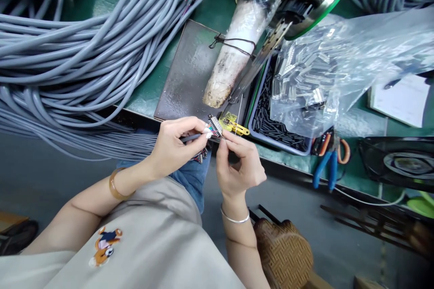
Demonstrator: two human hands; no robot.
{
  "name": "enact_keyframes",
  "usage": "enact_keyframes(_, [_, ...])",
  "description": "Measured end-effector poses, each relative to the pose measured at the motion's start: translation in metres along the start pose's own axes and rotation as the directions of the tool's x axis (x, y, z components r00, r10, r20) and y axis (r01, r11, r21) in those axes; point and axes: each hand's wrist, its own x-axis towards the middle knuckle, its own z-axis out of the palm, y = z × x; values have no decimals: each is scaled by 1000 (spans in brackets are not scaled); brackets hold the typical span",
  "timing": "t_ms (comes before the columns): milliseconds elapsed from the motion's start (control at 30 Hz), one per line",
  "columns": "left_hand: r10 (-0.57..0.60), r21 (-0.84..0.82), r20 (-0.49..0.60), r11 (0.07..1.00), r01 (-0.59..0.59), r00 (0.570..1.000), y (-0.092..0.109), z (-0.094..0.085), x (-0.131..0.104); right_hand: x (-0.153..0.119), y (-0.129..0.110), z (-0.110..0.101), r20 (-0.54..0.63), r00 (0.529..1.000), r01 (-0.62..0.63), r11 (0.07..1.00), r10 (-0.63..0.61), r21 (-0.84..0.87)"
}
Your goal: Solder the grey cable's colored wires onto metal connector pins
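Observation:
My left hand (178, 144) is closed, pinching the end of a grey cable (191, 137) where its coloured wires fan out. Those thin wires run into a metal D-sub connector (216, 125) just beyond my fingertips. My right hand (239, 162) is closed too, thumb and forefinger gripping the lower right end of that connector. Below my left fingers, more wired connectors (200, 157) show in part over my lap. A yellow hair-clip-shaped piece (237, 127) lies at the table edge, right behind the connector.
Bundles of grey cable (84, 49) cover the left of the green table. A wrapped, stained roll (233, 49) hangs over a dark plate (183, 72). To the right are a tray of short black tubes (271, 122), a bag of connectors (305, 72), and blue-handled pliers (327, 167). A woven-pattern stool (286, 253) stands below.

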Motion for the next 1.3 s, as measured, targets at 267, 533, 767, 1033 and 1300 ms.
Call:
enact_keyframes(267, [164, 252, -85, 958, -138, 983, -5, 7, 2, 5, 2, 6, 15, 1000, -22, 1000, 22, 19])
enact_keyframes(533, [237, 254, -89, 945, -208, 967, -5, 8, 9, 13, 7, 9, 20, 999, -35, 997, 34, 63])
enact_keyframes(767, [209, 237, -129, 956, -175, 969, -3, 12, 14, 23, 8, 10, 11, 1000, -27, 999, 27, 39])
enact_keyframes(1033, [219, 224, -139, 957, -185, 966, 1, 11, 16, 30, 6, 8, 1, 1000, -10, 999, 10, 42])
enact_keyframes(1300, [115, 202, -101, 975, -93, 988, 1, 8, 10, 21, 10, 5, 63, 994, 90, 996, -89, -17])
